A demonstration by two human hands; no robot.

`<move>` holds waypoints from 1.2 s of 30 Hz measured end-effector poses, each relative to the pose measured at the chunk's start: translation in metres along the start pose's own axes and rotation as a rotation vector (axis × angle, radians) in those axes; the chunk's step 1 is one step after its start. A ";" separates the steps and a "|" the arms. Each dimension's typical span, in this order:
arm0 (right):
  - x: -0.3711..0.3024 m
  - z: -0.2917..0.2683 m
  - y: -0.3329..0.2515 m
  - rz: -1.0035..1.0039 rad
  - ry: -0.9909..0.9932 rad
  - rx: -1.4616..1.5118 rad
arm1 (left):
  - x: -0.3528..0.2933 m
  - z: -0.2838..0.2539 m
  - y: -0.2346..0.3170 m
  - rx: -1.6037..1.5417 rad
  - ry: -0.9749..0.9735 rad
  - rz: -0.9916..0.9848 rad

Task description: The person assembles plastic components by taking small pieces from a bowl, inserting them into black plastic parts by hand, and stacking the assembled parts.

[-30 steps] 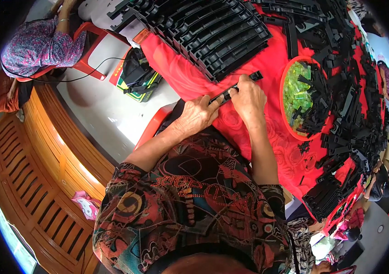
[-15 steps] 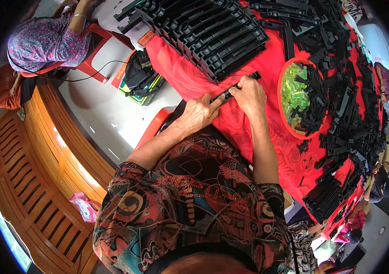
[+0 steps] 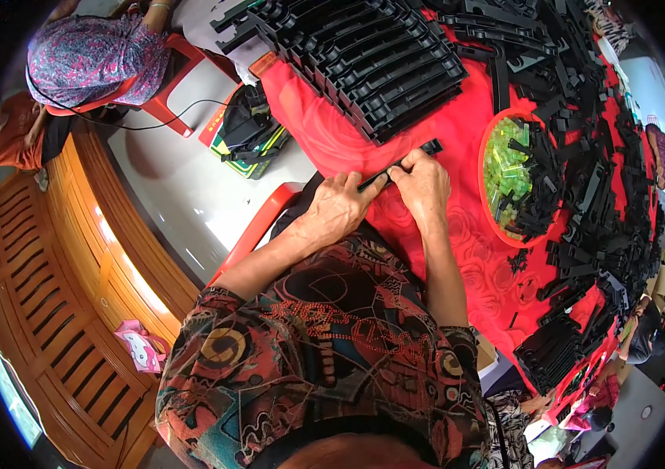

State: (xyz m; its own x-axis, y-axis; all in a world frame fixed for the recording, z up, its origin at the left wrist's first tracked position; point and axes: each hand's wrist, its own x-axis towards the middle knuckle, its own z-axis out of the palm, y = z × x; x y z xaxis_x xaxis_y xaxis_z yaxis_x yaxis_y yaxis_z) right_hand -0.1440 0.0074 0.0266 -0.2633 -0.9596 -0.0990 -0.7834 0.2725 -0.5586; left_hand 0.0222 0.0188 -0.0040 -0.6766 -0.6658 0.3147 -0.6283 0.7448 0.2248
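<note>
Strip (image 3: pixel 431 147) gripped by left hand (image 3: pixel 339 206) and right hand (image 3: pixel 421 186) near edge of desk (image 3: pixel 469 207); uneven pressure could twist it loose, maybe onto floor (image 3: pixel 184 195).

What appears to be the living room of a home is used as a small workshop. The home is suggested by a slatted wooden bench (image 3: pixel 98 273), a glossy pale floor (image 3: pixel 157 176) and a rose-patterned red cloth (image 3: pixel 473 270) spread over the desk (image 3: pixel 313 129). Workshop use is indicated by heaped black plastic parts (image 3: pixel 594 187), a stack of black frames (image 3: pixel 371 70) and a red-rimmed basin (image 3: pixel 482 184) of small green pieces (image 3: pixel 507 168), with another person (image 3: pixel 94 62) seated nearby on a red plastic chair (image 3: pixel 164 113).
</note>
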 end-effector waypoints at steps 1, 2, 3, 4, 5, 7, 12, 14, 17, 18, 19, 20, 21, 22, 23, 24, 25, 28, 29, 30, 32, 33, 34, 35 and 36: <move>0.000 0.000 0.000 0.016 0.008 0.001 | 0.002 0.001 -0.001 0.017 -0.040 -0.010; 0.000 0.000 -0.001 0.033 0.016 0.002 | 0.003 0.001 -0.001 0.019 -0.039 -0.011; 0.000 0.001 0.001 0.033 0.015 0.002 | 0.002 0.001 0.000 0.030 -0.074 -0.022; 0.000 0.003 0.005 0.020 0.018 0.045 | 0.002 0.002 0.001 0.040 -0.109 -0.034; 0.001 0.004 0.008 0.007 0.021 0.088 | 0.003 0.004 0.002 0.040 -0.109 -0.035; 0.000 0.007 0.015 0.008 0.084 0.326 | 0.002 0.009 0.001 0.069 -0.143 -0.033; -0.003 -0.020 0.017 -0.011 0.253 1.077 | 0.003 0.009 -0.002 0.036 -0.183 -0.009; 0.000 -0.020 0.012 -0.063 0.273 1.198 | 0.003 0.009 -0.003 0.038 -0.172 -0.001; 0.004 -0.019 0.009 -0.207 0.331 1.437 | 0.008 0.005 -0.003 -0.003 -0.180 -0.007; 0.006 -0.017 0.004 -0.207 0.327 1.439 | 0.009 0.003 -0.002 -0.036 -0.218 -0.029; 0.008 -0.016 -0.002 -0.203 0.363 1.487 | 0.010 0.000 -0.001 -0.070 -0.256 -0.052; 0.010 -0.014 -0.006 -0.199 0.400 1.535 | 0.012 -0.002 -0.001 -0.068 -0.257 -0.056; 0.012 -0.011 -0.005 -0.190 0.396 1.531 | 0.014 -0.005 0.000 -0.061 -0.290 -0.060; 0.015 -0.009 -0.006 -0.191 0.392 1.533 | 0.015 -0.006 0.001 -0.054 -0.324 -0.063; 0.018 -0.006 -0.007 -0.187 0.416 1.518 | 0.016 -0.005 0.002 -0.053 -0.324 -0.066; 0.021 -0.004 -0.008 -0.182 0.436 1.504 | 0.016 -0.002 0.002 -0.049 -0.257 -0.046; 0.023 -0.005 -0.010 -0.181 0.436 1.524 | 0.017 -0.001 0.003 -0.044 -0.190 -0.025; 0.029 -0.003 -0.009 -0.173 0.420 1.526 | 0.019 -0.001 0.008 0.011 -0.188 -0.037; 0.031 -0.001 -0.008 -0.174 0.416 1.527 | 0.019 -0.001 0.007 0.012 -0.187 -0.040; 0.032 0.001 -0.008 -0.161 0.399 1.543 | 0.019 -0.002 0.007 -0.032 -0.209 -0.055; 0.034 0.005 -0.008 -0.147 0.380 1.559 | 0.020 -0.004 0.006 -0.076 -0.230 -0.073; 0.035 0.006 -0.010 -0.115 0.387 1.568 | 0.022 -0.006 0.004 -0.168 -0.268 -0.109; 0.037 0.007 -0.010 -0.082 0.394 1.577 | 0.023 -0.006 0.002 -0.261 -0.305 -0.144; 0.038 0.008 -0.010 -0.081 0.393 1.576 | 0.024 -0.005 -0.002 -0.261 -0.304 -0.145; 0.039 0.009 -0.009 -0.069 0.388 1.573 | 0.023 -0.004 -0.009 -0.328 -0.287 -0.133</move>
State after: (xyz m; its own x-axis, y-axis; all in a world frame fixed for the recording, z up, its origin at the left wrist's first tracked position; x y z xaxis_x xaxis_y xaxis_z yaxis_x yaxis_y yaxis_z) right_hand -0.1421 -0.0331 0.0198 -0.5636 -0.8256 0.0273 0.4568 -0.3391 -0.8224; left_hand 0.0138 -0.0029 0.0049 -0.7062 -0.7080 0.0057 -0.5933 0.5962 0.5409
